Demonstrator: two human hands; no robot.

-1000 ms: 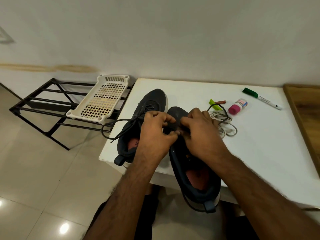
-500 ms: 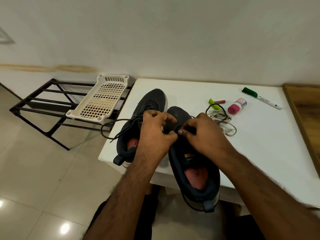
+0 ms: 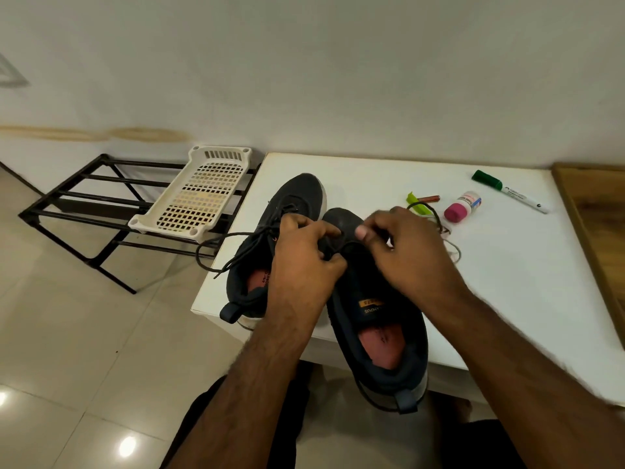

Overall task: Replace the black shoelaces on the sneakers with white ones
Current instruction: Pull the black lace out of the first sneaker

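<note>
Head view: both hands, left and right, pinch the near sneaker's black lace; a hard tug could drag it off the table.

A home room, by its looks: glossy tiled floor, bare white wall, and a black shoe rack at ten o'clock beside the white table.

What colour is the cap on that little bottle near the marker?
Pink: the little bottle lies on the white table, seen from the head view.
</note>
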